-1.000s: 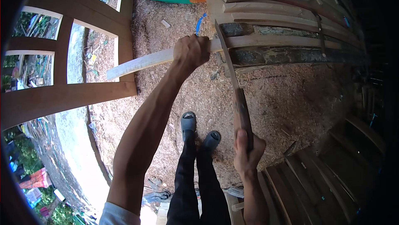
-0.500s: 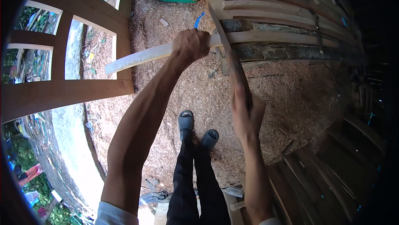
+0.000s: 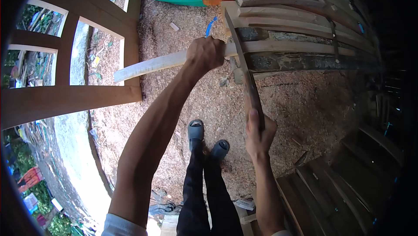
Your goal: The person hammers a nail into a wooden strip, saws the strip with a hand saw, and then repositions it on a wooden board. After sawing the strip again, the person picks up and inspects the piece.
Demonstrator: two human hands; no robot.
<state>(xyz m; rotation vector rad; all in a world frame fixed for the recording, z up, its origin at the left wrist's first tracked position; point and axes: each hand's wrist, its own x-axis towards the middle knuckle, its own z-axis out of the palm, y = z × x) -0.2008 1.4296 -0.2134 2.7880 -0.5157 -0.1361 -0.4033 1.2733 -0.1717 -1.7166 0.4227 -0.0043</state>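
My left hand (image 3: 205, 54) is wrapped round a long pale wooden strip (image 3: 150, 65). The strip's left end juts out past the hand, and its right part lies over a dark rough timber (image 3: 296, 60). Just right of that grip, a handsaw (image 3: 246, 71) crosses the strip, its blade pointing away from me. My right hand (image 3: 260, 133) is closed on the saw's near end, the thumb along its side; the fingers largely cover the handle. Whether the teeth have cut into the wood cannot be made out.
A brown wooden frame (image 3: 69, 94) with square openings stands at the left. Several planks (image 3: 287, 16) are stacked at the upper right, near a green plastic object (image 3: 174, 0). Sawdust and shavings cover the ground (image 3: 300, 105). More boards (image 3: 322, 188) lie at the lower right.
My right hand and the saw have drawn back toward me. The left hand keeps its hold on the wooden strip. The whole view has shifted slightly.
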